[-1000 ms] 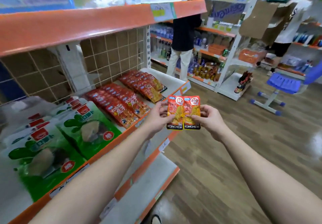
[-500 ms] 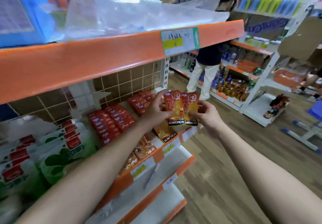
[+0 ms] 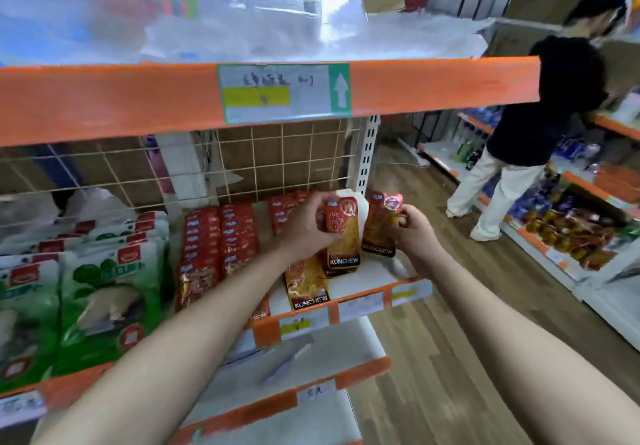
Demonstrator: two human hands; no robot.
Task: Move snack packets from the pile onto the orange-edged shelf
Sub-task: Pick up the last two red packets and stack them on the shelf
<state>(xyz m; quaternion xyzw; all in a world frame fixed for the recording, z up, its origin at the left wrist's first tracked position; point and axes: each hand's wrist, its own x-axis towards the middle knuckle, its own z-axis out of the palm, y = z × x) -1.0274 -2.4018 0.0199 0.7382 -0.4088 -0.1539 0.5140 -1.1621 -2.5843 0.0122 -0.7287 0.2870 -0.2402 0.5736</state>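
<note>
The left hand [image 3: 304, 231] and right hand [image 3: 414, 235] each gripped a glossy red-orange plastic snack packet [image 3: 343, 233] just above the orange-edged white shelf [image 3: 367, 280]. Released near its open end, the slick packets might well slide off.

Left-hand packet [image 3: 343, 233] and right-hand packet [image 3: 381, 225], seemingly just apart, over orange-edged shelf [image 3: 265, 334]

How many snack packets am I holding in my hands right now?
2. The left hand grips one packet, the right hand pinches the other packet, both over the orange-edged shelf. Another may be hidden behind the left one.
</note>
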